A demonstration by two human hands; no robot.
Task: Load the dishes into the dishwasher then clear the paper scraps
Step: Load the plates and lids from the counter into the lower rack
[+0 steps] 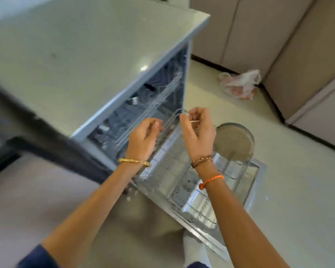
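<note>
Nearest the camera, the lower rack [191, 192] sits pulled out over the open dishwasher door [257, 171], and a round glass dish [233, 141] stands on edge at its far right side. Above the rack both hands reach toward the upper rack [162, 130]. The left hand [144, 138] has its fingers curled at the wire front of that rack; blur hides whether they actually grip it. The right hand [197, 126] pinches a thin wire loop [182, 111] at the rack's front corner between thumb and fingers. Beyond them the dishwasher [143, 97] stands open under a pale countertop [85, 45]. Farther off, a crumpled plastic bag [240, 84] lies on the floor by the cabinets [278, 35].
</note>
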